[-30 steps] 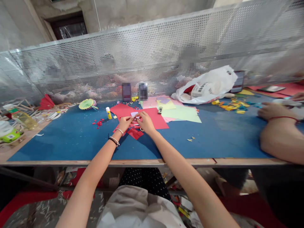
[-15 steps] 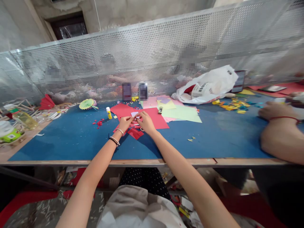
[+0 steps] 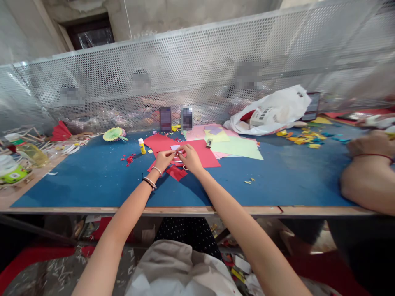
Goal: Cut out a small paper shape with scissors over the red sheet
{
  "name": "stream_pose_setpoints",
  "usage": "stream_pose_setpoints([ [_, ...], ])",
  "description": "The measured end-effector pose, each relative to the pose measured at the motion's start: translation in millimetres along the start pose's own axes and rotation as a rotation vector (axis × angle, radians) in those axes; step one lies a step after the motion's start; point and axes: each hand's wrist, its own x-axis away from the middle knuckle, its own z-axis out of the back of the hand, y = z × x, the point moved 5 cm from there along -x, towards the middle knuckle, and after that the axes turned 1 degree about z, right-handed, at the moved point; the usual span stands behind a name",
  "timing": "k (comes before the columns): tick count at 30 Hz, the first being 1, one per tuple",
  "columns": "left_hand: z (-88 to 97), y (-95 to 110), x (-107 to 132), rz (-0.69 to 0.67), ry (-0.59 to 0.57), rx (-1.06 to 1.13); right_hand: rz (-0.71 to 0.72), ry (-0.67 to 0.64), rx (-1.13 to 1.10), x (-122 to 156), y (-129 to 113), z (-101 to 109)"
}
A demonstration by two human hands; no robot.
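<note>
My left hand [image 3: 165, 159] and my right hand [image 3: 190, 159] meet over the red paper [image 3: 207, 155], fingertips pinched close together. Whatever they hold between them is too small and too covered to make out. A pale purple scrap of paper [image 3: 175, 147] lies just beyond the fingertips. Below the hands is a smaller dark red paper piece [image 3: 177, 173], with a whitish loop [image 3: 185, 167] beside my right hand. To the left stands a yellow glue stick [image 3: 142, 146] with a white cap, near red paper bits [image 3: 128, 159].
Pastel paper sheets [image 3: 240, 147] and a small dark-and-pale object [image 3: 209, 143] lie to the right. Behind are two phones [image 3: 165, 119], a white plastic bag [image 3: 274, 112] and a perforated metal screen [image 3: 197, 70]. A paper fan [image 3: 112, 135] lies left; a co-worker's arm [image 3: 367, 176] rests right.
My hands stay at nearly the same spot, fingertips shifting slightly together. The co-worker's hand at the right has moved a little outward. The view shifts slightly.
</note>
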Motion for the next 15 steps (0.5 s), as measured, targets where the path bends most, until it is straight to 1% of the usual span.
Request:
stream_pose_setpoints([
  [4, -0.8, 1.6, 2.6, 0.037, -0.019, -0.009, -0.006, -0.004, 0.012, 0.3, -0.7, 0.7],
  [10, -1.4, 3.4, 2.5, 0.005, -0.038, 0.003, -0.011, -0.002, 0.01, 0.0, -1.2, 0.7],
  [15, -1.0, 1.6, 0.7, 0.017, -0.026, 0.007, -0.009, -0.007, 0.003, 0.2, -1.8, 0.3],
])
